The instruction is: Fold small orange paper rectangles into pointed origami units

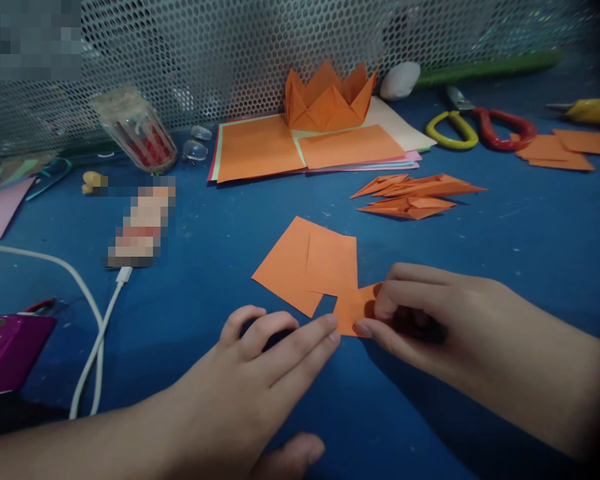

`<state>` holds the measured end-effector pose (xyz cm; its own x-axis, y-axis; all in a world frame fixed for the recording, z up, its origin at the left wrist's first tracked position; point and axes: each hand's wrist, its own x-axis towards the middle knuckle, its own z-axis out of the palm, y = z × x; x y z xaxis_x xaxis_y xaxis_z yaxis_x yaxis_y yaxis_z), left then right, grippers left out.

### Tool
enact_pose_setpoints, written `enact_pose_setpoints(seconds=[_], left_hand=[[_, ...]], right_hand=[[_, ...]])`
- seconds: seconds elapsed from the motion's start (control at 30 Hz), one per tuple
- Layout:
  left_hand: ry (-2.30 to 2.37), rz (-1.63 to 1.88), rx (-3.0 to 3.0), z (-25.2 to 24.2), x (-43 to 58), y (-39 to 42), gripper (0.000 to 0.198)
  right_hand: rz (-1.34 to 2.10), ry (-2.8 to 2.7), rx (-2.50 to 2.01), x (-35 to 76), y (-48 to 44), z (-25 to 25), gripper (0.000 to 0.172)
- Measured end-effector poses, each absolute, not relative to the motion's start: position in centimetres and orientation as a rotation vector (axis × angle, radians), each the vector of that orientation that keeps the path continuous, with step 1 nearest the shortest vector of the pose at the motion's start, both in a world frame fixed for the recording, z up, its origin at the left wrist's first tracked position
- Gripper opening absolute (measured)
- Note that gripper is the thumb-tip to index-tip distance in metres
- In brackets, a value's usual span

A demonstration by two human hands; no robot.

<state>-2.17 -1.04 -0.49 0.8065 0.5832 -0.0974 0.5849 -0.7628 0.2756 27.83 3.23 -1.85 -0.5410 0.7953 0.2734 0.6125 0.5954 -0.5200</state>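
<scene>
A small orange paper square lies on the blue table in front of me. My right hand pinches its right side between thumb and bent fingers. With fingers stretched out and thumb apart, my left hand rests fingertips at the square's lower left edge. Just beyond it, more orange paper squares lie flat and overlap. Several folded orange paper pieces with pointed ends are grouped farther back. A crown-shaped orange paper piece stands upright behind them.
Coloured paper sheets lie under the crown shape. Red-and-yellow-handled scissors and orange squares are at the back right. A clear jar stands back left. A white cable and purple box lie left. Perforated metal borders the back.
</scene>
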Motion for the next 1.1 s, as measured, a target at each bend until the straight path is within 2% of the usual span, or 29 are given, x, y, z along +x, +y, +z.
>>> enact_pose_setpoints(seconds=[0.17, 0.33, 0.43, 0.5, 0.57, 0.7, 0.8, 0.97, 1.1], left_hand=[[0.897, -0.031, 2.713, -0.4, -2.1, -1.1, 0.09], [0.969, 0.013, 2.682, -0.3, -2.0, -1.2, 0.078], [0.986, 0.039, 2.668, -0.6, -2.0, -1.4, 0.072], [0.978, 0.048, 2.664, -0.8, -2.0, -1.5, 0.073], [0.968, 0.054, 2.658, -0.9, -2.0, -1.5, 0.073], [0.922, -0.013, 2.682, -0.6, -2.1, -1.2, 0.074], [0.909, -0.023, 2.679, -0.5, -2.2, -1.1, 0.075], [0.959, 0.084, 2.696, -0.8, -2.2, -1.4, 0.066], [0.986, 0.07, 2.693, -1.0, -2.2, -1.5, 0.071]], right_hand=[[0.49, -2.323, -1.113, 27.6, 3.3, -1.6, 0.018], [0.474, -2.3, -1.131, 27.4, 2.8, -2.2, 0.026], [0.322, -2.29, -1.08, 27.6, 2.7, -2.4, 0.046], [0.343, -2.359, -0.99, 27.6, 2.8, -2.1, 0.059], [0.481, -2.392, -0.923, 27.5, 3.1, -1.8, 0.054], [0.631, -2.374, -0.866, 27.0, 3.6, -2.1, 0.03], [0.552, -2.336, -0.835, 26.8, 3.7, -3.1, 0.029], [0.517, -2.307, -0.83, 26.8, 3.9, -3.3, 0.019], [0.56, -2.379, -0.832, 26.9, 4.3, -2.2, 0.021]])
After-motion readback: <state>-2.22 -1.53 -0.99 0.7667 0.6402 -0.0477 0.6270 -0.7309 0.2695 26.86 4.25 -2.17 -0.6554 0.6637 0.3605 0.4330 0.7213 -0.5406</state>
